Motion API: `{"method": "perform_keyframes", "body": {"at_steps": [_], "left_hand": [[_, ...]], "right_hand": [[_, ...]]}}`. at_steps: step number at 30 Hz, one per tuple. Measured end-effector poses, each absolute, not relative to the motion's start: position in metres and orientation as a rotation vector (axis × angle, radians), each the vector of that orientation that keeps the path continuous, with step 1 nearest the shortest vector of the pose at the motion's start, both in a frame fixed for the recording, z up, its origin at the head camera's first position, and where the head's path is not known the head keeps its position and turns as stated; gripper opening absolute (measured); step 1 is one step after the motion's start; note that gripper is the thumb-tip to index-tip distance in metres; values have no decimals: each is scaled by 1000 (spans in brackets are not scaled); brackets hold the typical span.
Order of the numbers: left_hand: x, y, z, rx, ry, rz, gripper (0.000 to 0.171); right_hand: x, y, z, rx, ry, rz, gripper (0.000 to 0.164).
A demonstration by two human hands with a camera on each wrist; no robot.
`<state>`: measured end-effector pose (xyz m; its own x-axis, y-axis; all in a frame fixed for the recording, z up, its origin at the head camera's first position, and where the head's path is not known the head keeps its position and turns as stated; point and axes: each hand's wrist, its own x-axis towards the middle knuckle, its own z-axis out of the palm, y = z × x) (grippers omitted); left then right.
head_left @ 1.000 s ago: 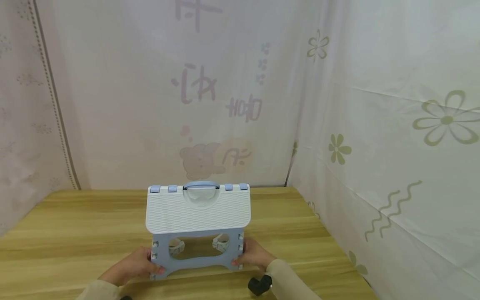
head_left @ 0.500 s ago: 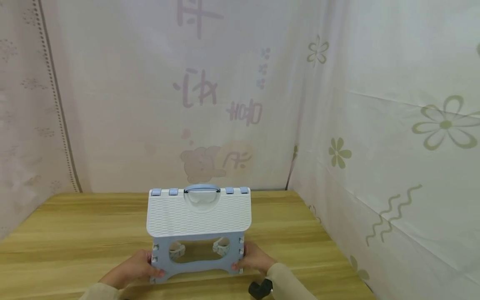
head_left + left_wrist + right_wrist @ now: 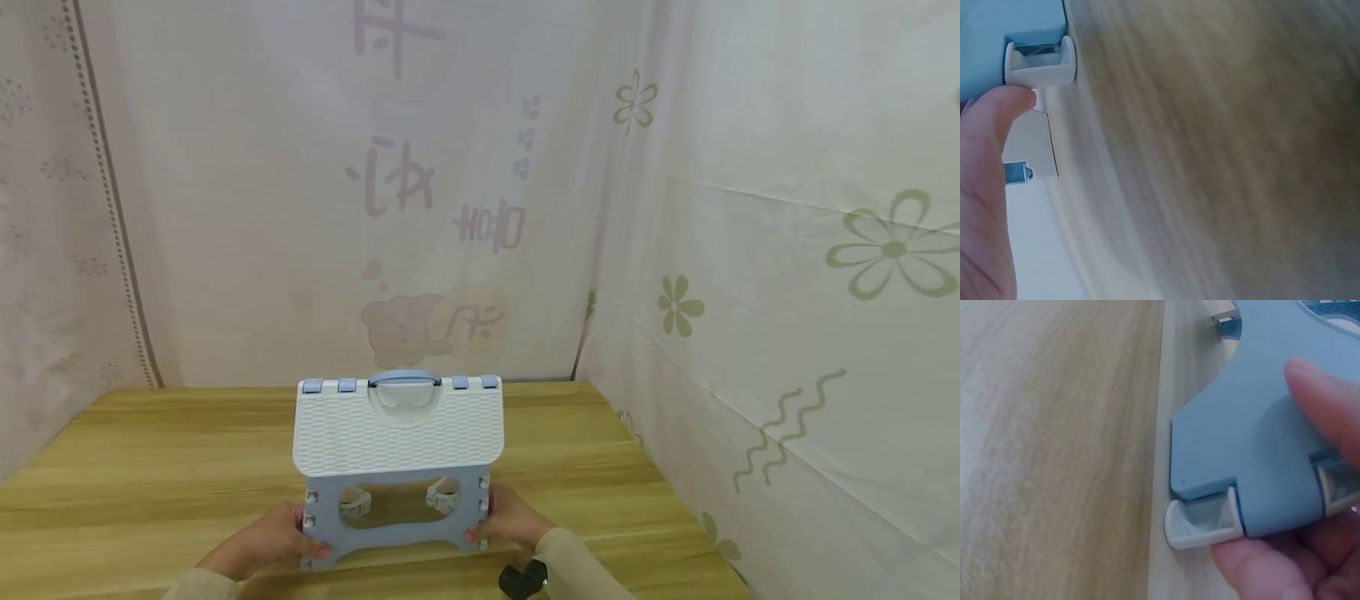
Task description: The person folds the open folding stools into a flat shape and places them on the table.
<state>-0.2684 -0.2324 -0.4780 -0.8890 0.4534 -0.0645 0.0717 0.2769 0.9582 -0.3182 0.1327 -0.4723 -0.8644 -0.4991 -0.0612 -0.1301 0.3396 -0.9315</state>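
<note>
A folding step stool point(image 3: 397, 429) with a white woven-textured top and pale blue legs stands unfolded near the front of the wooden table. A blue carry handle point(image 3: 405, 377) runs along the far edge of its top. My left hand point(image 3: 272, 535) grips the leg panel at its left side, thumb on the front face. At the opposite side my right hand point(image 3: 515, 518) holds the same panel low down, the thumb in front. In the right wrist view, fingers point(image 3: 1260, 569) curl behind the blue leg point(image 3: 1254, 444), close to a white hinge piece point(image 3: 1204, 522) at its foot.
The wood-grain table point(image 3: 187, 450) extends behind and to both sides of the stool. Pale printed curtains point(image 3: 285, 208) hang at the back and along both sides. A black device point(image 3: 522, 577) sits by the right wrist.
The whole head view has shifted slightly, with the scene now a little lower in it. Both hands keep their hold, and the stool has not visibly moved on the table.
</note>
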Motion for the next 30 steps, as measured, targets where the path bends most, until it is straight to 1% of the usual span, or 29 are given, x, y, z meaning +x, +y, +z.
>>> {"method": "perform_keyframes", "body": {"at_steps": [6,11,21,30], "left_hand": [[-270,-234,-475,525,2205,1641,42],[-269,-233,-474,486,2225,1621,41],[-268,-233,-476,464,2187,1650,44],[-267,-232,-474,468,2192,1635,45]], "right_hand": [[-316,132,-468,-573,2275,-1538,60],[-314,133,-466,-577,2280,-1531,59],[-315,132,-468,-590,2245,-1554,60],[-315,132,-469,-583,2240,-1565,55]]}}
